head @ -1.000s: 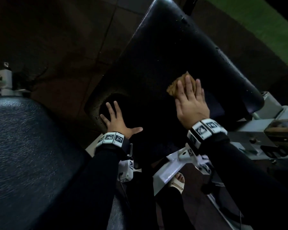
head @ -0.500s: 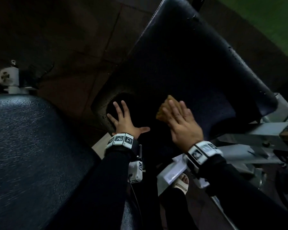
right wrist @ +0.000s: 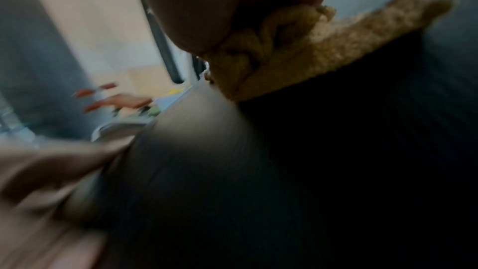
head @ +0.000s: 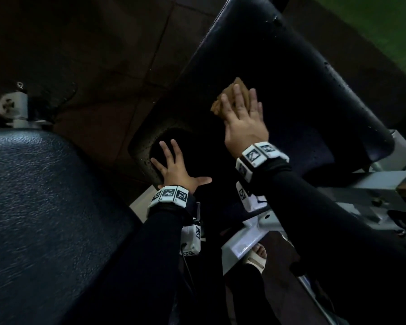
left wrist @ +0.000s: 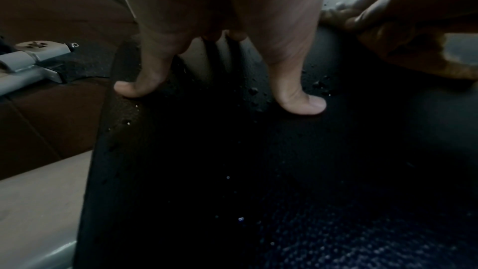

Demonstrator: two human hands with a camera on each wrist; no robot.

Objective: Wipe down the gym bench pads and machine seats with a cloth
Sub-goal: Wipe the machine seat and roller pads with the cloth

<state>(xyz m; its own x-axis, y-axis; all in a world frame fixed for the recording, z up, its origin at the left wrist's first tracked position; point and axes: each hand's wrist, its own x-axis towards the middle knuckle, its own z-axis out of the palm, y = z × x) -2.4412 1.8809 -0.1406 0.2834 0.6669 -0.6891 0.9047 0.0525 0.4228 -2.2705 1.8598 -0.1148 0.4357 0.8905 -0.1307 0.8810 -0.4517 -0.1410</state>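
- Comparing with the view half a second ago, the cloth (head: 230, 97) is seen to have been pushed away from the body, from a spot close beside the left hand (head: 176, 168) to a place farther up the bench pad (head: 302, 73), well ahead of it.
- A second ago the cloth lay about as far out as it does now, so a back-and-forth stroke is judged to be under way, and this pad is probably only partly wiped.
- The cloth is pressed flat under the right hand (head: 243, 120), whose fingers are straight and spread on top of it; nothing is gripped. In the right wrist view the cloth (right wrist: 297, 52) is bunched under the palm.
- The left hand is laid open on the near end of the pad, fingers splayed, thumb out toward the right hand, and holds nothing; it has stayed in place as a brace.
- Droplets (left wrist: 258, 97) are seen on the pad just around the left fingertips (left wrist: 302, 105), so that near corner is judged still to need a pass.
- The pad's long axis runs away from both hands, up and to the right in the head view, its far end beyond the right fingertips.
- A second pad (head: 45, 207) lies to the outside of the left hand.
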